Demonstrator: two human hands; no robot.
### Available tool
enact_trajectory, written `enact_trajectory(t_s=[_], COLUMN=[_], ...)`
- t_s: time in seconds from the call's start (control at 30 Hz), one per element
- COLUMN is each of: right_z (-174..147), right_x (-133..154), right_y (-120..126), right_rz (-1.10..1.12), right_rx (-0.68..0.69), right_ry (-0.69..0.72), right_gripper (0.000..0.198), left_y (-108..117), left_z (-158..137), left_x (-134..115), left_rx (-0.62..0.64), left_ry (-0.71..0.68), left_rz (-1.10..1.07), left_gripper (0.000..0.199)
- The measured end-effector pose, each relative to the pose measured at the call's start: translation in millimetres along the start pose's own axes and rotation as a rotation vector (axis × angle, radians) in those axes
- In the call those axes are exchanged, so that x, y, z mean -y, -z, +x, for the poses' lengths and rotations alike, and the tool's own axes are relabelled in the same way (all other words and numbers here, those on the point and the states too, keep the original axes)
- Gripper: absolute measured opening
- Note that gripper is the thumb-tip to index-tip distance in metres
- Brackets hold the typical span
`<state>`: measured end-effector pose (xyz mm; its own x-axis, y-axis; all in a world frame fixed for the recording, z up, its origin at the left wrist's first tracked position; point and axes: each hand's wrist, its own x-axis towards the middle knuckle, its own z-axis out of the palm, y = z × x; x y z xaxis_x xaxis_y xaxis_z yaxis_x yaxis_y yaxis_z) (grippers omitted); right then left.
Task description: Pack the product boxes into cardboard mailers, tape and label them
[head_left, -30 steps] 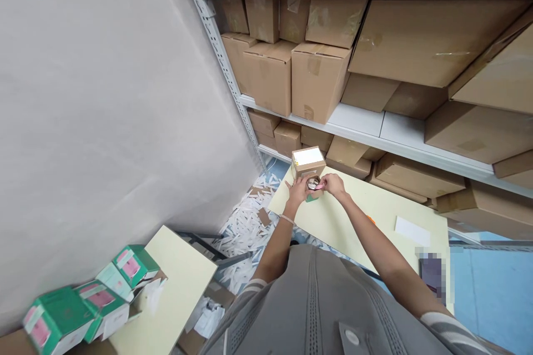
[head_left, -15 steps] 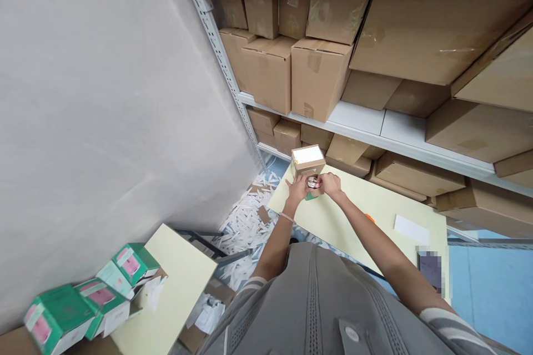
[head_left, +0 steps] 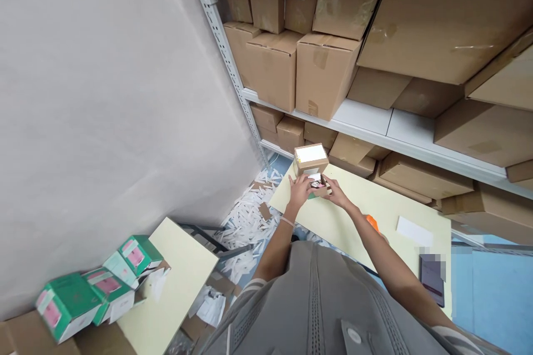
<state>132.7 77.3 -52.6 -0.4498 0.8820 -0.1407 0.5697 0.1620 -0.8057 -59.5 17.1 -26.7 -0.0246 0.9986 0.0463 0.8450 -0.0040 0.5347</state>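
Note:
A small open cardboard box (head_left: 320,192) is held above the left end of the pale table (head_left: 350,222). My left hand (head_left: 298,191) grips its left side, with the fingers reaching over the rim. On the opposite side, my right hand (head_left: 335,194) has its fingers around the edge of the same box. Something dark with a pink part lies inside, too small to name, beside a white flap or paper. Just behind the hands stands a larger cardboard box (head_left: 311,165) with a white label on top. A bit of green shows beneath the small box.
An orange object (head_left: 372,223), a white sheet (head_left: 414,231) and a dark phone-like device (head_left: 432,283) lie to the right. Shelves (head_left: 366,117) of cartons rise behind. Green boxes (head_left: 69,305) stand by a second table (head_left: 183,266). White paper strips (head_left: 245,222) cover the floor.
My right hand has moved from pinching over the small box's opening to its right side. The white flap or paper and more of the inside now show. The view has shifted slightly.

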Motion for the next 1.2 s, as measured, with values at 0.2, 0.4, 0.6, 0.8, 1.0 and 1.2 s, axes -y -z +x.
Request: enact_trajectory(t_s=[0.2, 0.4, 0.6, 0.8, 1.0, 1.2], right_z=[19.0, 26.3, 17.6, 3.7, -4.7, -12.5], right_x=[11.4, 23.4, 25.2, 30.9, 34.8, 24.7], right_y=[-6.0, -11.5, -26.3, -45.1, -51.8, -52.1], right_rz=[0.015, -0.033, -0.004, 0.193, 0.308, 0.42], right_rx=[-0.021, -0.117, -0.217, -0.301, -0.348, -0.318], right_ry=[0.102, -0.001, -0.065, -0.117, -0.108, -0.113], right_gripper=[0.063, 0.035, 0.032, 0.041, 0.048, 0.071], left_y=[11.3, 5.5, -4.1, -2.2, -13.9, -20.5], left_z=[1.3, -5.0, -1.6, 9.5, 6.8, 5.2], left_x=[-0.8, 0.3, 10.8, -5.1, -29.0, -37.0], left_rx=[0.058, -0.208, -0.121, -0.072, 0.002, 0.051], left_ry=[0.009, 0.486, 0.638, 0.456, 0.248, 0.237], left_rz=[-0.045, -0.492, -0.787, -0.762, -0.219, -0.026], left_gripper=[0.025, 0.045, 0.056, 0.05, 0.06, 0.058])
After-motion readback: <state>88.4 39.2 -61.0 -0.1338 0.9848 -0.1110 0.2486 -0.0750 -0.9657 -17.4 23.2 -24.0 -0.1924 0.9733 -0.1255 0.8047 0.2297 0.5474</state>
